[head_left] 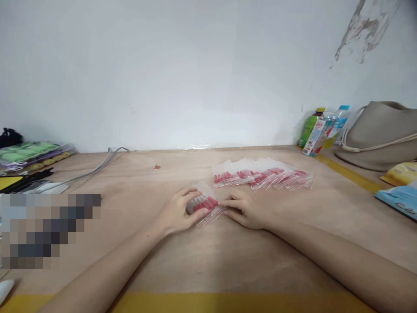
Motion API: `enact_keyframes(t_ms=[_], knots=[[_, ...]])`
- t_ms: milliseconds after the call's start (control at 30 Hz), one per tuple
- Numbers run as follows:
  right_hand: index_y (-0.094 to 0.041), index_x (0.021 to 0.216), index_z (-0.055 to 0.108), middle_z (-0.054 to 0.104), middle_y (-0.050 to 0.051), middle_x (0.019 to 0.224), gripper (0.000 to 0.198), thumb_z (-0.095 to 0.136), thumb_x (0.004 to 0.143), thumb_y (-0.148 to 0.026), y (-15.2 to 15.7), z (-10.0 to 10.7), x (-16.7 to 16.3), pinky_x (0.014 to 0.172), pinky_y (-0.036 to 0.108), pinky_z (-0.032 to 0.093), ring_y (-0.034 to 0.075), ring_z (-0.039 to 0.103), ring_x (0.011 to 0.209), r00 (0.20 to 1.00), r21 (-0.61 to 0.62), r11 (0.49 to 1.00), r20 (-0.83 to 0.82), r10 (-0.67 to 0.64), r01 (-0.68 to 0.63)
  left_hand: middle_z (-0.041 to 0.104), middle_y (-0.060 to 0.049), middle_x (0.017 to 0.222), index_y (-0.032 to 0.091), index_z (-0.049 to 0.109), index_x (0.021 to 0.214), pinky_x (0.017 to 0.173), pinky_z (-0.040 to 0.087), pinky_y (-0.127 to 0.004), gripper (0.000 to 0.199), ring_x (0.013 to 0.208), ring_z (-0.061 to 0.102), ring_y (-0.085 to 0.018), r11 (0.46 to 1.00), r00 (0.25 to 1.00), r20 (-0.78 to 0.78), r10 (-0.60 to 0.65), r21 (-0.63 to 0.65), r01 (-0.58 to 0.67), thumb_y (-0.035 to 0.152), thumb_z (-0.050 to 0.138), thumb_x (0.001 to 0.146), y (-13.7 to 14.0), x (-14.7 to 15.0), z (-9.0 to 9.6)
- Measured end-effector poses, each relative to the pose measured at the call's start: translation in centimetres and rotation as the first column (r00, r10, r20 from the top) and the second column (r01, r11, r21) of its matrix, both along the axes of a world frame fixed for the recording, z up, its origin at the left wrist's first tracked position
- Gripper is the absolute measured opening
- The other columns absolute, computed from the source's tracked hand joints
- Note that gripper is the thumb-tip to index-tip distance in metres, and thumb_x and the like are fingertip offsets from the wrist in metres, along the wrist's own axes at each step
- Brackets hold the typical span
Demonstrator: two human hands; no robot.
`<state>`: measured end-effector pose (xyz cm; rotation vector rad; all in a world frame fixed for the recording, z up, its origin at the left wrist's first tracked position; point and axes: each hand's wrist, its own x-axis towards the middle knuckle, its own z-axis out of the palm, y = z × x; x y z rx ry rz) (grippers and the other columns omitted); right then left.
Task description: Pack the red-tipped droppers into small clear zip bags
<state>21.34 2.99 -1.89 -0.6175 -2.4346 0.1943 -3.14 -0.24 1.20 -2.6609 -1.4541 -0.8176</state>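
From my remote seat, the pale wall (182, 74) fills the top of the head view and bounds the far edge of the wooden table (156, 261). A yellow strip (182, 302) runs along the near edge. Plain wood stretches between the forearms, and more lies left of the left hand, up to a pixelated patch I can't read. On the right, a tan bag (381, 134) leans toward the wall. Well short of it, a row of filled bags (260, 174) overlaps like a fan just beyond the right hand, so my room there is tighter. Bottles (317, 132) stand between the tan bag and the wall, and a grey cable (94, 171) curves across the far left.

My left hand (182, 211) grasps a small clear bag (203, 195) at the table's middle, fingers over its left side, thumb across its lower part. My right hand (246, 211) has its fingertips at the bag's right edge; I can't tell whether they pinch or only touch. Smallest of all, slim red pieces (208, 204) lie side by side within the bag, near its zip strip.
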Motion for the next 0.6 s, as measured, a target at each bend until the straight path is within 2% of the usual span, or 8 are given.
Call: enact_keyframes(t_ms=[67, 167, 333, 467, 600], knots=[[-0.024, 0.109, 0.059, 0.06, 0.005, 0.084, 0.029, 0.05, 0.081, -0.024, 0.0, 0.1, -0.5, 0.071, 0.03, 0.042, 0.016, 0.053, 0.08, 1.0, 0.015, 1.0, -0.002, -0.011, 0.011, 0.053, -0.008, 0.119, 0.023, 0.053, 0.117, 0.09, 0.044, -0.04, 0.052, 0.105, 0.052, -0.026, 0.997, 0.997, -0.059, -0.048, -0.058, 0.045, 0.051, 0.057, 0.073, -1.1, 0.9, -0.1], [-0.022, 0.105, 0.06, 0.06, 0.005, 0.083, 0.027, 0.049, 0.081, -0.024, 0.1, 0.1, -1.4, 0.07, 0.029, 0.042, 0.016, 0.053, 0.078, 1.0, 0.027, 0.999, -0.015, -0.023, 0.023, 0.05, -0.007, 0.124, 0.024, 0.047, 0.123, 0.093, 0.041, -0.042, 0.05, 0.111, 0.048, -0.026, 0.994, 0.991, -0.101, -0.084, -0.077, 0.076, 0.046, 0.053, 0.079, -1.5, 1.2, -0.6], [-0.019, 0.102, 0.061, 0.062, 0.006, 0.086, 0.024, 0.049, 0.081, -0.022, 1.5, -0.5, -2.6, 0.075, 0.031, 0.04, 0.017, 0.053, 0.083, 0.996, 0.163, 0.983, -0.028, -0.085, 0.088, 0.046, -0.007, 0.129, 0.02, 0.045, 0.125, 0.1, 0.036, -0.039, 0.038, 0.12, 0.042, -0.021, 0.989, 0.986, -0.097, -0.139, -0.071, 0.133, 0.028, 0.039, 0.089, 0.9, 0.1, -1.8], [-0.019, 0.093, 0.063, 0.064, 0.006, 0.082, 0.019, 0.046, 0.083, -0.023, 3.5, -0.5, -3.4, 0.075, 0.032, 0.035, 0.017, 0.053, 0.081, 0.987, 0.337, 0.931, 0.026, -0.158, 0.14, 0.04, -0.009, 0.134, 0.019, 0.04, 0.129, 0.101, 0.035, -0.039, 0.044, 0.123, 0.038, -0.022, 0.993, 0.992, -0.058, -0.115, -0.01, 0.115, 0.033, 0.043, 0.088, 3.1, -1.5, -2.1], [-0.019, 0.076, 0.064, 0.063, 0.005, 0.073, 0.023, 0.043, 0.085, -0.021, 4.7, -0.1, -4.0, 0.073, 0.033, 0.03, 0.017, 0.051, 0.073, 0.972, 0.482, 0.864, 0.092, -0.217, 0.147, 0.054, -0.008, 0.12, 0.021, 0.053, 0.118, 0.094, 0.043, -0.036, 0.041, 0.111, 0.051, -0.021, 0.983, 0.987, -0.059, -0.146, 0.1, 0.152, 0.04, 0.054, 0.081, 4.1, -3.6, -1.9]])
